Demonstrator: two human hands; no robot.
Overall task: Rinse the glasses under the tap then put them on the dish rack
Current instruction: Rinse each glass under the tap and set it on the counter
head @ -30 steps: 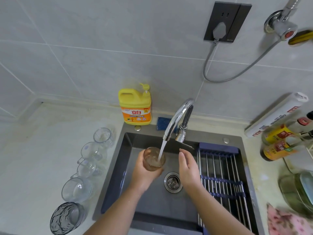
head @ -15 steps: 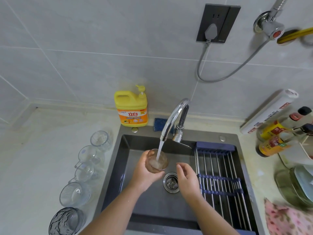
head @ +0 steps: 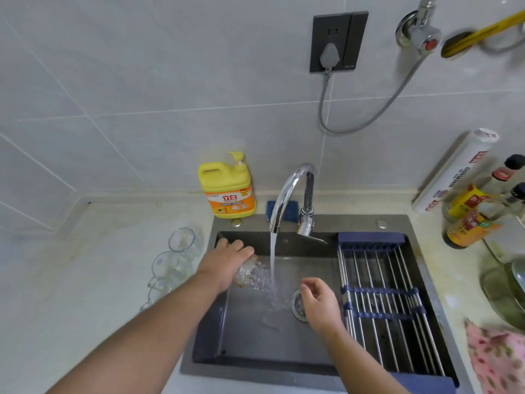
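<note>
- The glass (head: pixel 252 275) is over the left part of the sink (head: pixel 355 223). It is tipped nearly on its side with its mouth toward the water stream (head: pixel 272 263) falling from the tap (head: pixel 289 189), and water splashes out of it.
- The left hand (head: pixel 227 261) grips it from above with fingers wrapped round the base end, so part of the body is hidden under the palm.
- The right hand (head: pixel 321 302) hangs above the drain (head: pixel 298 307), just beside the dish rack (head: pixel 383 282). Its fingers are loosely curled and hold nothing.
- The glass looks small, thin-walled and light. Water would add weight only when it is upright; tipped like this, it sheds it.
- It is rigid but fragile. A knock on the metal tap or the sink's wall could chip the rim, so it needs room from both.
- Wet glass is slippery. A full wrap round the middle of the body seems safer than a pinch at the rim, and a hard squeeze is not needed.
- For the rack, a hold on the lower body leaves the rim free to go mouth-down onto the bars. The bars are round and spaced, so the rim should span two of them to sit steady.
- More glasses (head: pixel 181 240) wait close together on the table (head: pixel 85 280) left of the sink. Some appear to have handles, which would be a sure place to take them.
</note>
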